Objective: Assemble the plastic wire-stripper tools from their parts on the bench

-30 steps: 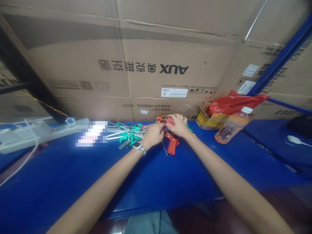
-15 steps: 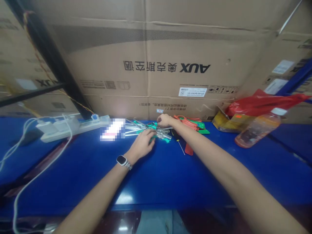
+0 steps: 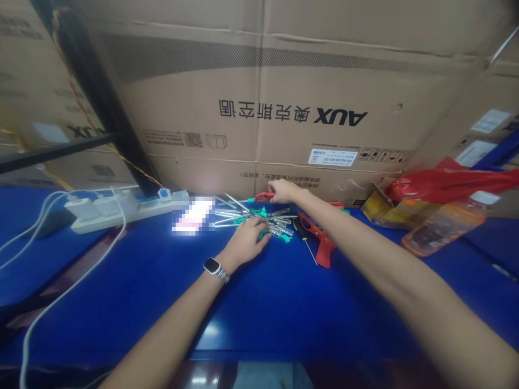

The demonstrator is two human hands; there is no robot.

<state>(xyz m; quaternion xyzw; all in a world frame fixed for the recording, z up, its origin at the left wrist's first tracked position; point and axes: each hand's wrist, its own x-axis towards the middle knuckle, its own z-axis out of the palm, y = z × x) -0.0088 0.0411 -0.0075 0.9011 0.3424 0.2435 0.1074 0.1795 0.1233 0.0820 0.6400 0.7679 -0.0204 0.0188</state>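
Green-handled tools (image 3: 259,221) lie in a loose heap at the foot of the AUX carton (image 3: 259,108). Most of their bright metal shafts run left to right along the carton's face, and a few cross at a slant. I see them on a blue tabletop (image 3: 284,302) that runs along the carton's base. My left hand (image 3: 247,243) rests palm down on the side of the heap away from the carton, fingers loosely spread and gripping nothing, a wristwatch (image 3: 213,266) on the wrist. My right hand (image 3: 284,190) reaches in hard against the carton, fingers curled shut about one end of a red-handled tool (image 3: 263,196) that points left along the carton. A red pistol-shaped tool (image 3: 322,246) and a thin black-handled screwdriver (image 3: 303,231) lie further out from the carton
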